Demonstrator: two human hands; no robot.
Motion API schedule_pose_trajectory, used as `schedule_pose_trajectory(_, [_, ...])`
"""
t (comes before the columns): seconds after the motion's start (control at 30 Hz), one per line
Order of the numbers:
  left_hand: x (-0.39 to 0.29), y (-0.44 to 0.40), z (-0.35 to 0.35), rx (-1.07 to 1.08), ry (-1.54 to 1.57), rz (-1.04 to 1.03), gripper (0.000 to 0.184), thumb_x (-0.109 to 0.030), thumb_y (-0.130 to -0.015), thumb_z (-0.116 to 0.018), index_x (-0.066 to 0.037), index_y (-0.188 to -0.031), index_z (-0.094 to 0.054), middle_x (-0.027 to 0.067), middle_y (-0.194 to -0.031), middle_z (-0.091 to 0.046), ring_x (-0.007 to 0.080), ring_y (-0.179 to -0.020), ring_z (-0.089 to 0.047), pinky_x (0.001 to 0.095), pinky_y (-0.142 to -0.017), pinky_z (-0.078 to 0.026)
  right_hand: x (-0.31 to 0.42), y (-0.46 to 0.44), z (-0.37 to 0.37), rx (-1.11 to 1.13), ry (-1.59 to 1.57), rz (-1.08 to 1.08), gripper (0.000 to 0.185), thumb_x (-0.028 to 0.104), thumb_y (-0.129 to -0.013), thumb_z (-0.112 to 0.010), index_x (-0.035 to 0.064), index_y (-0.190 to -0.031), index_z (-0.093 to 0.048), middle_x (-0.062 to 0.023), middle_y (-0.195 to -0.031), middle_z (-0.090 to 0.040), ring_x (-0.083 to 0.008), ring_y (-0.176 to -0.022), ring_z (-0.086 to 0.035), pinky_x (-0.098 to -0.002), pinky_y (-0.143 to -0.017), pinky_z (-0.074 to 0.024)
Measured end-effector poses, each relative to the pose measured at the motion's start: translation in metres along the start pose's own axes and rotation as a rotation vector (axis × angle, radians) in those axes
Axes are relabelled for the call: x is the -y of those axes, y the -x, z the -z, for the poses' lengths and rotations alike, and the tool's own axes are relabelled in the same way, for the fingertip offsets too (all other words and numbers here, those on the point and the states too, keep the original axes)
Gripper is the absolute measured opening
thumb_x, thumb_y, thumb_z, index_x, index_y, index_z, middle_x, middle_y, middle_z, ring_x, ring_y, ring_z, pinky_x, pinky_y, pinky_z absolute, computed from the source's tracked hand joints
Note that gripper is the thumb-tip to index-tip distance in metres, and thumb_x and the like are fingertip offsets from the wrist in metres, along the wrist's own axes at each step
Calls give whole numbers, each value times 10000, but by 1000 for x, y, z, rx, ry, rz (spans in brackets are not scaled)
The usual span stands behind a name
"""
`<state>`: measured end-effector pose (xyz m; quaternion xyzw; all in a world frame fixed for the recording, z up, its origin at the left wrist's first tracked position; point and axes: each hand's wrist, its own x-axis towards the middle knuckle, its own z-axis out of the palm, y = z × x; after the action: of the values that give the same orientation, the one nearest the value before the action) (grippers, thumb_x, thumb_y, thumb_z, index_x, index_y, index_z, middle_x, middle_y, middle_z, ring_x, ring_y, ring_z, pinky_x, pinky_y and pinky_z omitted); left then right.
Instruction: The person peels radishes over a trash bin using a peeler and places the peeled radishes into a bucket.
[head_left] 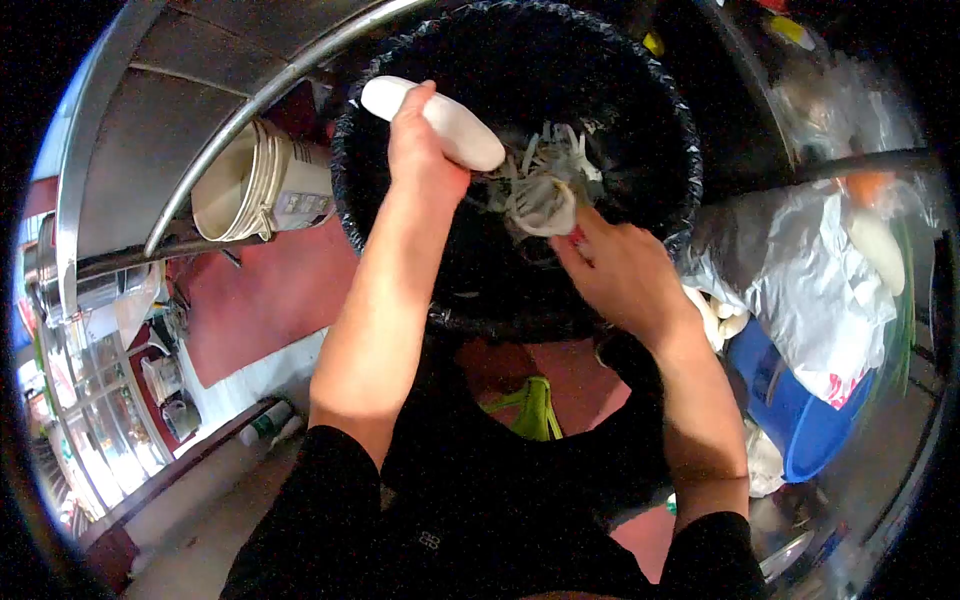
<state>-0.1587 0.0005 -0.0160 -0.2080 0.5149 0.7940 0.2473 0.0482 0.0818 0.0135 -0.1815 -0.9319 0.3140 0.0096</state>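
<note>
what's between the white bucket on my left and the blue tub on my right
In the head view, mainly the black-lined bin, with your left hand and right hand over it.

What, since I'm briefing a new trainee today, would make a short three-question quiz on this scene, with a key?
1. Which of the person's hands grips the long white item?
2. True or false: in the picture, the cream bucket is left of the black-lined bin.
3. What colour is the tub beside the silvery plastic? A) green B) blue C) orange

Key: 1. The left hand. 2. True. 3. B.
</note>
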Motion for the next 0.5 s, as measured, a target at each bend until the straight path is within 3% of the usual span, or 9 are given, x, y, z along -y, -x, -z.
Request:
schedule_pose_trajectory(0.03, [-8, -5, 5, 13, 28, 17, 372, -316, -820, -680, -83, -1054, -509, 102, -836, -605, 258, -771, -612, 433, -704, -521, -4, 3, 4, 99, 64, -59, 262, 262, -936, -583, 7, -908, -532, -216, -691, -629, -423, -731, -628, -514, -644, -491])
schedule_pose_trajectory(0.1, [-9, -4, 8, 79, 13, 15, 401, -329, -829, -673, -71, -1082, -500, 127, -892, -615, 284, -802, -615, 438, -726, -524, -4, 4, 7, 9, 4, -77, 260, 266, -938, -585, 10, -903, -560, -198, -685, -629, -405, -655, -619, -470, -624, -493])
schedule_pose_trajectory(0.17, [-3, 8, 3, 195, 58, -17, 424, -336, -845, -658, -47, -1111, -496, 156, -952, -620, 305, -841, -618, 445, -750, -526, -1, 1, 18, -86, -327, -90, 267, 269, -946, -586, 7, -902, -568, -159, -659, -589, -324, -550, -574, -407, -575, -473])
schedule_pose_trajectory(0.2, [-2, 15, -1, 196, 61, -14, 455, -369, -868, -635, -22, -1129, -499, 176, -985, -619, 328, -876, -617, 460, -788, -521, -5, -2, 15, -134, -362, -15, 288, 291, -970, -570, 7, -925, -576, -83, -620, -524, -180, -502, -483, -315, -507, -419])
schedule_pose_trajectory(0.23, [-3, 15, 0, 202, 62, -15, 455, -369, -868, -635, -22, -1129, -499, 176, -985, -619, 328, -876, -617, 460, -788, -521, -8, -5, 16, -139, -359, -15, 288, 291, -970, -570, 7, -925, -576, -83, -620, -524, -180, -502, -483, -315, -507, -419])
schedule_pose_trajectory(0.33, [-4, 19, -3, 355, 138, 107, 500, -441, -890, -612, -22, -1143, -511, 172, -990, -624, 323, -912, -617, 464, -823, -514, -5, -11, 19, -37, -745, -228, 373, 335, -967, -570, -31, -1023, -618, -114, -766, -660, -263, -625, -627, -368, -604, -503])
schedule_pose_trajectory(0.4, [0, 26, -6, 346, 131, 80, 558, -525, -896, -589, -30, -1144, -523, 170, -993, -624, 311, -911, -615, 460, -841, -508, -3, -15, 14, -13, -959, -319, 327, 345, -1009, -501, 36, -948, -591, 30, -616, -471, -59, -492, -445, -218, -465, -372])
schedule_pose_trajectory(0.5, [12, 33, -7, 388, -19, 91, 646, -612, -860, -598, -51, -1171, -527, 144, -1027, -606, 286, -952, -588, 469, -887, -475, 1, -23, 1, -38, -892, -290, 351, 362, -1007, -498, 27, -975, -596, 17, -637, -494, -70, -486, -460, -232, -460, -392])
